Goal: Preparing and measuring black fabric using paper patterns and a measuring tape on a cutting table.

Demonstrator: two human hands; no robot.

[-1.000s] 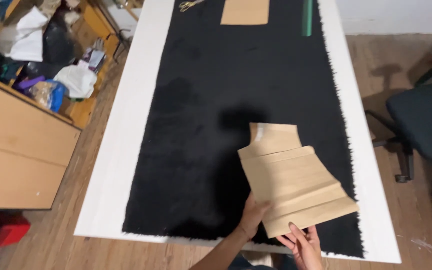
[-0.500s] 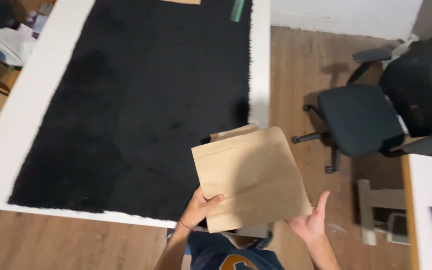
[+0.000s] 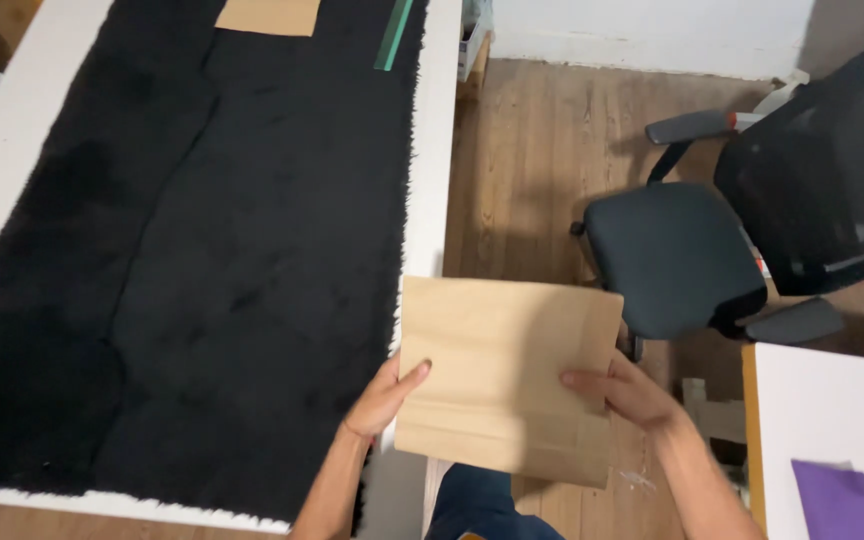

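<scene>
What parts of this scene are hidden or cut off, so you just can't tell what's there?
Head view only:
- The brown paper sheet hides both palms; only the left hand's thumb and the right hand's fingers show in front of it.
- The second brown sheet and the green strip are cut by the top edge.
- The purple piece is cut by the bottom edge.

Black fleece fabric [image 3: 182, 250] on white table [image 3: 434, 150], dark office chair [image 3: 682, 255] alongside.
</scene>
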